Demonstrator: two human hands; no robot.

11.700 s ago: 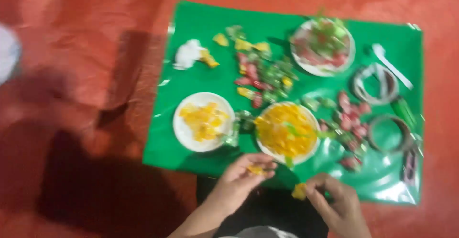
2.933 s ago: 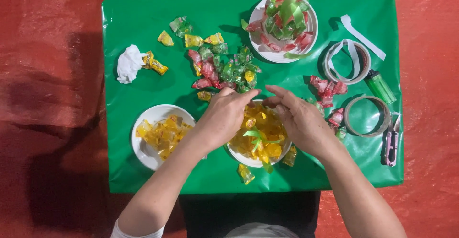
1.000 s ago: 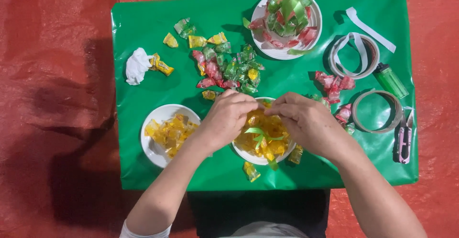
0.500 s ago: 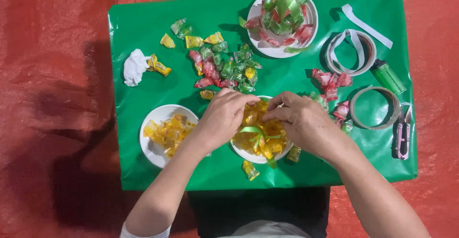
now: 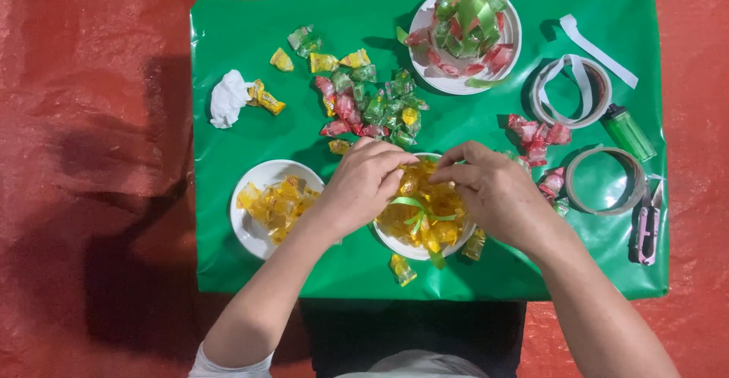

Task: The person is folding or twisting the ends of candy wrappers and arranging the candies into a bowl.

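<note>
Your left hand [image 5: 364, 184] and right hand [image 5: 497, 196] meet over the far rim of the middle white plate [image 5: 395, 247], fingertips pinched together on the yellow wrapped candies [image 5: 425, 222] heaped there; whether a single candy is gripped cannot be told. A green ribbon [image 5: 414, 209] crosses that heap. Left white plate [image 5: 247, 230]: a smaller loose pile of yellow candies [image 5: 277, 200]. Far white plate [image 5: 448, 82]: a mound of red and green candies [image 5: 467, 25] bound with green ribbon. Loose mixed candies [image 5: 368, 105] lie on the green sheet [image 5: 228, 14] between plates. Two tape rolls [image 5: 569, 93], a green lighter [image 5: 629, 131] and a crumpled white tissue [image 5: 226, 99] sit apart.
</note>
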